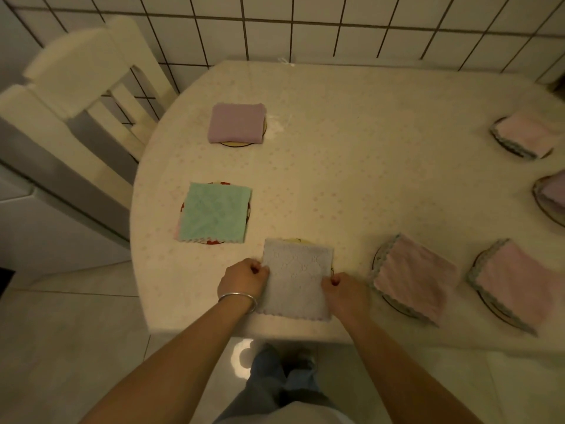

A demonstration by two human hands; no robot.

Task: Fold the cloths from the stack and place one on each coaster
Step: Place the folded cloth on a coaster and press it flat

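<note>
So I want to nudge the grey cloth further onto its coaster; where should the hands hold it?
Pinch the grey cloth at its two side edges, left hand and right hand coming from the near side. It lies flat and folded, overhanging the coaster toward the table edge.

Lilac cloth (pixel 296 278), mint cloth (pixel 215 212), pink-dotted tablecloth (pixel 382 179)

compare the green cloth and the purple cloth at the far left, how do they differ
The green cloth is mint, lies flat and thin, and shows scalloped edges. The purple cloth is mauve, looks puffier and thicker, and has smooth rounded folds. Both are folded into squares, each on its own coaster, untouched by either hand.
</note>
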